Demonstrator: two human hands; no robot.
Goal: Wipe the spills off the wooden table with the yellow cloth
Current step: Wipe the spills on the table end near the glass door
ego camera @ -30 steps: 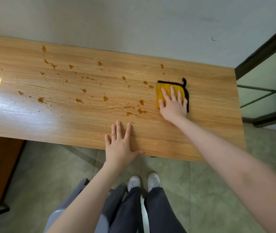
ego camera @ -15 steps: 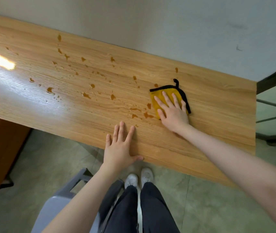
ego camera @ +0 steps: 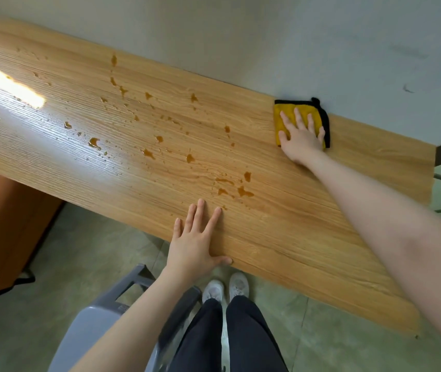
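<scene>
Shoes [ego camera: 226,289]: the person is standing close against the table's near edge, feet together on the tiled floor, a grey chair [ego camera: 101,318] sitting just to their left.

Left hand [ego camera: 196,244]: it is lying flat on the table [ego camera: 308,237] at the near edge, fingers straight and spread wide, thumb stretched along the edge, holding nothing. It is probably bracing the body while the other arm is reaching far across.

Nearest spills [ego camera: 236,187]: a cluster of amber puddles is sitting just beyond the left fingertips, not yet wiped.

Middle spills [ego camera: 148,153]: more drops and streaks are lying scattered across the centre and left of the top, running toward the far edge; small clear beads are showing around them in the glare.

Right hand [ego camera: 303,138]: it is pressing down on the cloth [ego camera: 283,114] with straight, slightly parted fingers, palm on the cloth's near part. A flat palm is likely spreading the pressure so the whole pad is dragging evenly.

Cloth: the folded yellow pad with black trim is lying flat at the table's far edge, touching or nearly touching the wall [ego camera: 267,36], to the right of every visible spill.

Progress: most of the mess is waiting to the left, so the wiping looks barely begun; the next stroke is likely needing a leftward sweep.

Risk: pushing liquid off the near edge onto the floor.
</scene>
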